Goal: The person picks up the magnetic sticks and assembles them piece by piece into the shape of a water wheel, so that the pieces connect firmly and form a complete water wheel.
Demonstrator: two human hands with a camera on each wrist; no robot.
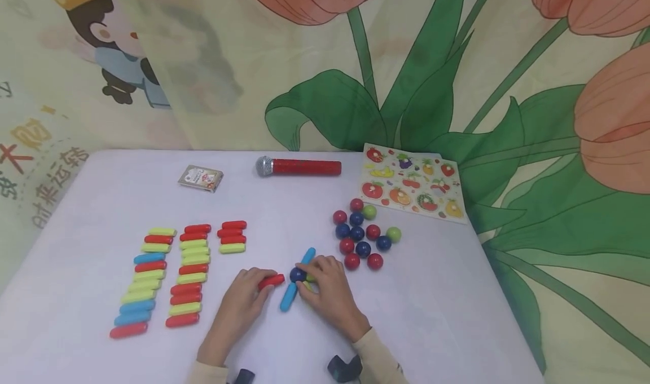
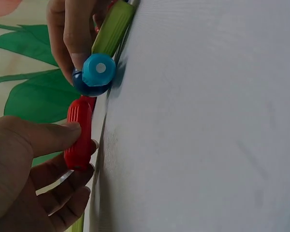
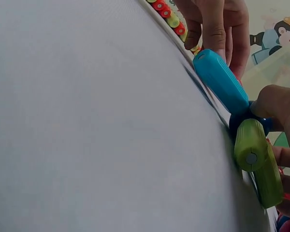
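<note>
My left hand (image 1: 241,296) pinches a red ribbed rod (image 1: 272,281) between thumb and fingers. In the left wrist view the rod's tip is right at the underside of a dark blue ball (image 2: 90,89). My right hand (image 1: 330,288) grips that ball with thumb and fingers. Two light blue rods (image 1: 288,298) stick out from the ball on opposite sides, one toward the back and one toward the front. Beneath the right hand, two green rods (image 3: 269,181) extend from the ball's right side, partly hidden by the fingers in the head view.
Red, green and blue rods (image 1: 188,289) lie in three columns at left. Several red, blue and green balls (image 1: 357,233) cluster at right. Farther back are a small card box (image 1: 201,178), a red microphone (image 1: 304,167) and a fruit-picture board (image 1: 413,184).
</note>
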